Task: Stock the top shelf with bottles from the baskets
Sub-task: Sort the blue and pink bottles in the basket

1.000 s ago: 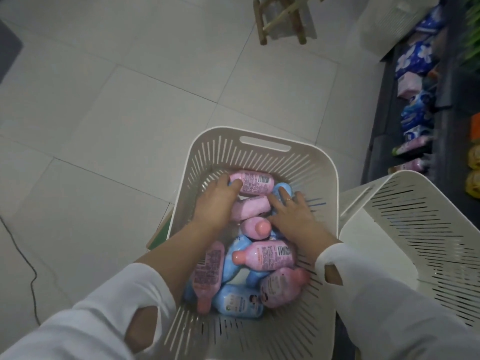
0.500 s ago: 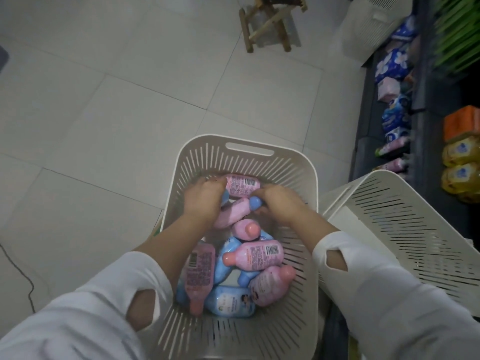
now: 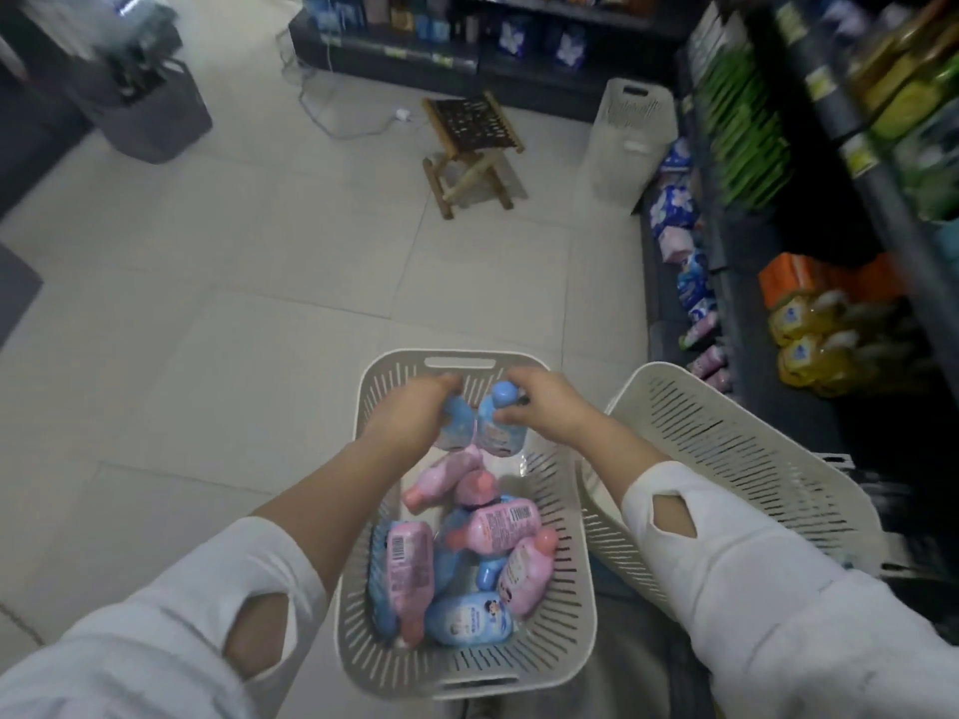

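Note:
A cream slatted basket [image 3: 353,604] stands on the floor below me, with several pink and blue bottles [image 3: 498,526] lying in it. My left hand [image 3: 405,417] grips a blue bottle [image 3: 456,422] just above the basket's far end. My right hand [image 3: 545,407] grips a second blue bottle [image 3: 498,422] by its cap end, right beside the first. Both bottles hang above the pile. The shelves [image 3: 851,163] run along the right.
A second cream basket [image 3: 726,459] leans tilted at the right of the first, against the shelf unit. A third basket [image 3: 628,142] and a wooden folding stool [image 3: 472,147] stand farther along the aisle. Yellow bottles [image 3: 809,334] and packets fill the lower shelves.
Both hands closed on blue bottles in the basket and lifted them up out of the pile. My view has tilted up, showing more of the aisle and shelves.

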{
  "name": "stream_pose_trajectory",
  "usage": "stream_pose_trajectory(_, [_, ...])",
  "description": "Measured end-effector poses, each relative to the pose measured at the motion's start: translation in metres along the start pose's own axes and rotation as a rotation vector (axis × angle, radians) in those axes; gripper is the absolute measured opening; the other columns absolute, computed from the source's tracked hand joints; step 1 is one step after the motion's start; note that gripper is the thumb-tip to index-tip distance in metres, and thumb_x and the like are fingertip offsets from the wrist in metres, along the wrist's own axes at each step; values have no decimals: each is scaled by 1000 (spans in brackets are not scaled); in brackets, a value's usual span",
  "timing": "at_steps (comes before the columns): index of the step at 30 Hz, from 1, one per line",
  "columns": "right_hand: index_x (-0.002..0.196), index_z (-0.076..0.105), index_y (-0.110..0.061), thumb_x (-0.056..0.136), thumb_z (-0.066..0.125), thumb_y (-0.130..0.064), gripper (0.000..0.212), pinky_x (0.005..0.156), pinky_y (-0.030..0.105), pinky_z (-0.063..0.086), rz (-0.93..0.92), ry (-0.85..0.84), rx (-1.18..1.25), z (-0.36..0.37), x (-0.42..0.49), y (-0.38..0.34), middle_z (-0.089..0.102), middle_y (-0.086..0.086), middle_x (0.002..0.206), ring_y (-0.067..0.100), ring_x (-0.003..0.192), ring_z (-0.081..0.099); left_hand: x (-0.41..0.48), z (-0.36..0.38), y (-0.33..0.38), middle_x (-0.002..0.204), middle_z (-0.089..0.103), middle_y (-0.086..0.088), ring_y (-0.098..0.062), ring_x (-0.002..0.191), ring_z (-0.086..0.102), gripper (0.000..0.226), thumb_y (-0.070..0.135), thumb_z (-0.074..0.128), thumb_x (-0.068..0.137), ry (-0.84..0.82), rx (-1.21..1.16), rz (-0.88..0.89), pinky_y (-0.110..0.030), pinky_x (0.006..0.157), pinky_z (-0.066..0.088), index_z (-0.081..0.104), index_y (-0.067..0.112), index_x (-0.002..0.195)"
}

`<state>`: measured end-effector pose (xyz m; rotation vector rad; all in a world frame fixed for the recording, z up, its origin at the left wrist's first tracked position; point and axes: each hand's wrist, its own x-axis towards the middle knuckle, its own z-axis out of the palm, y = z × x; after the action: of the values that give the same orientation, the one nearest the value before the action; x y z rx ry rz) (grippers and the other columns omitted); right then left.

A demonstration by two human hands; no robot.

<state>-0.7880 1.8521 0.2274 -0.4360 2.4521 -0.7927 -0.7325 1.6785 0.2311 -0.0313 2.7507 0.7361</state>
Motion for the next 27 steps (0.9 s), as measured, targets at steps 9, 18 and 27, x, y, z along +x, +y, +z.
stream_pose_trajectory(9, [104,55,-11,82,66,-9,25,78,34,44,140,354,142,-27,-135,-55,58,10,95,20,87,55,-81,-65,60,113,64,-7,-27,103,58,36,10,60,81,53,17,288,-28,76,40,56,19,115])
stream_pose_trajectory(18, [103,52,-15,82,69,-16,28,91,42,48,311,723,294,-53,-309,-105,61,15,112,27,107,58,-172,-103,149,110,63,-11,-27,101,57,34,1,60,80,28,-164,590,-29,82,41,58,10,113])
stream_pose_trajectory(27, [105,50,-22,87,64,-21,23,86,39,48,383,1022,243,-65,-497,-107,60,5,107,24,101,58,-274,-87,280,121,61,-6,-23,110,56,39,12,63,85,-61,-163,916,-24,86,38,57,13,123])
